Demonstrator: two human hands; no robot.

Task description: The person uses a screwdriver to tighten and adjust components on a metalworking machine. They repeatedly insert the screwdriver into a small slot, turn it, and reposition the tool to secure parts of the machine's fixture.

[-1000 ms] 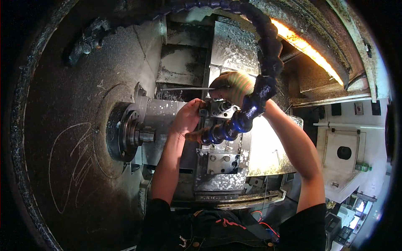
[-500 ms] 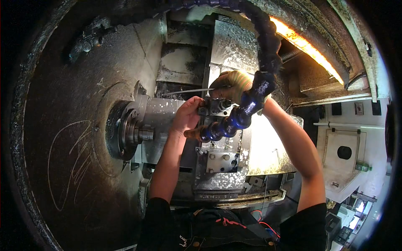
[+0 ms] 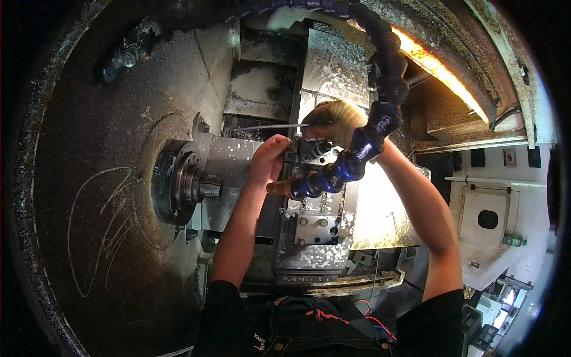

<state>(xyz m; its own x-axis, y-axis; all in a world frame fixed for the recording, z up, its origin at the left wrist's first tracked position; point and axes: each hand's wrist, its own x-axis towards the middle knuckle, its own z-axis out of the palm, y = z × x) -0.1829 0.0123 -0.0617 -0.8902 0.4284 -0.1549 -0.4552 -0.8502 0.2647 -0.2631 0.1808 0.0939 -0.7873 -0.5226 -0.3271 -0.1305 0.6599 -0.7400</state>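
The tool block [image 3: 313, 150] sat atop the turret [image 3: 309, 238], right of the chuck [image 3: 184, 185], with the bare left hand [image 3: 269, 160] pressed against its side, the gloved right hand [image 3: 334, 122] gripping a thin metal rod [image 3: 267, 127] above it, and 1 blue segmented hose [image 3: 380, 113] curving alongside.

Your left: lathe chuck [image 3: 181, 185] on spindle housing, scratched dark bulkhead [image 3: 89, 226] around it. Above you: glowing orange work light [image 3: 443, 74] along upper enclosure rim. Your right: white cabinet panel [image 3: 485, 223] with black round hole, small green object [image 3: 514, 240] beside it. Chip-speckled metal plate [image 3: 333, 65] at rear.
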